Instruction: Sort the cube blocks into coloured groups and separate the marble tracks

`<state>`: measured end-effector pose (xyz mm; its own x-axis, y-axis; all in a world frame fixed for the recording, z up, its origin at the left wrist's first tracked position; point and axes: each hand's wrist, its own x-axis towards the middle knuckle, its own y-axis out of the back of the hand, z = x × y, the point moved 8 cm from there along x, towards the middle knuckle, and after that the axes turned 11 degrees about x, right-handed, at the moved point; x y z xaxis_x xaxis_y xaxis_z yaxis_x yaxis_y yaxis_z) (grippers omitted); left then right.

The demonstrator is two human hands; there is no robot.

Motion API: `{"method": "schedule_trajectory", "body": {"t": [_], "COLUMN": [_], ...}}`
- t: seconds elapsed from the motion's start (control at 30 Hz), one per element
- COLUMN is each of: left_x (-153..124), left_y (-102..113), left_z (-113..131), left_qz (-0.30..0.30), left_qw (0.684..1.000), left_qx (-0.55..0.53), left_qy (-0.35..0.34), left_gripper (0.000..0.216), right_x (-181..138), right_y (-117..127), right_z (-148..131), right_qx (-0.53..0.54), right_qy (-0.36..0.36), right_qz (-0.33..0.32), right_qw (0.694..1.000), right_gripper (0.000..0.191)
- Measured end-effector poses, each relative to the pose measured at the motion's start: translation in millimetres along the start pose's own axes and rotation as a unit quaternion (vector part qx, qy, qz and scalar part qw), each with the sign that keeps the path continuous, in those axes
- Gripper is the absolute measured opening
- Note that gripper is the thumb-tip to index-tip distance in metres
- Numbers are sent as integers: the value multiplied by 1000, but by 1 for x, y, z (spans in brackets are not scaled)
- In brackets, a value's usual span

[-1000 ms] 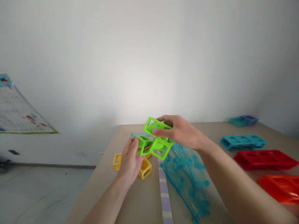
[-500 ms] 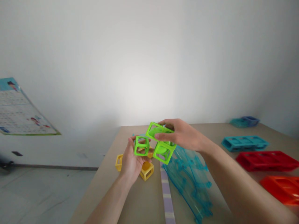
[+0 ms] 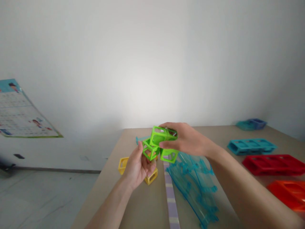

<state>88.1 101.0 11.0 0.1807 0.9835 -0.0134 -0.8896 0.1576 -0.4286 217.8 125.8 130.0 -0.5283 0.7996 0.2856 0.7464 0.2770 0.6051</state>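
Observation:
My left hand (image 3: 140, 165) is closed on a single green open-frame cube (image 3: 150, 149), thumb on its near side. My right hand (image 3: 178, 136) grips a joined group of green cubes (image 3: 158, 136) from the right, with one cube hanging below the others. The left cube meets the group at its lower left; whether they are attached I cannot tell. Below and behind my left hand lie several yellow cubes (image 3: 151, 176), partly hidden by the hand. Just under the right hand, clear blue track pieces (image 3: 190, 178) are heaped on the table.
A purple and cream striped strip (image 3: 171, 203) runs along the table (image 3: 147, 206). On the right lie a teal cube row (image 3: 251, 146), a red row (image 3: 273, 164) and an orange piece (image 3: 289, 192). Blue and purple pieces (image 3: 257, 123) sit at the far corner. A poster (image 3: 21, 111) hangs on the wall.
The single green cube in my left hand has tilted and moved right and up against the group. The right hand's group has turned slightly, its lower cube swinging upward.

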Motion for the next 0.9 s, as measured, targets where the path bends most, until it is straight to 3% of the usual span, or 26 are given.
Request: {"method": "schedule_trajectory", "body": {"t": [0.23,0.47,0.53,0.7,0.9], "left_x": [3,-1,-2,-7,-10], "left_y": [11,4,3,-2,2], "left_z": [-10,-17,-13,9,12], "left_qz": [33,0,-6,-3,39], "left_qw": [997,994,995,983,974], "left_qx": [75,104,94,138,169], "left_qy": [7,37,14,-120,-145], "left_gripper": [50,59,61,49,59], "right_x": [1,-1,-1,1,2], "right_y": [-10,-14,-10,-5,-9], "right_z": [-4,-12,-10,-1,1], "right_qx": [-11,29,34,40,67], "right_qy": [15,-5,-20,-32,-29], "right_qz": [-17,-27,-13,10,-7], "right_qw": [1000,999,999,999,997], "right_gripper": [45,41,38,39,39]}}
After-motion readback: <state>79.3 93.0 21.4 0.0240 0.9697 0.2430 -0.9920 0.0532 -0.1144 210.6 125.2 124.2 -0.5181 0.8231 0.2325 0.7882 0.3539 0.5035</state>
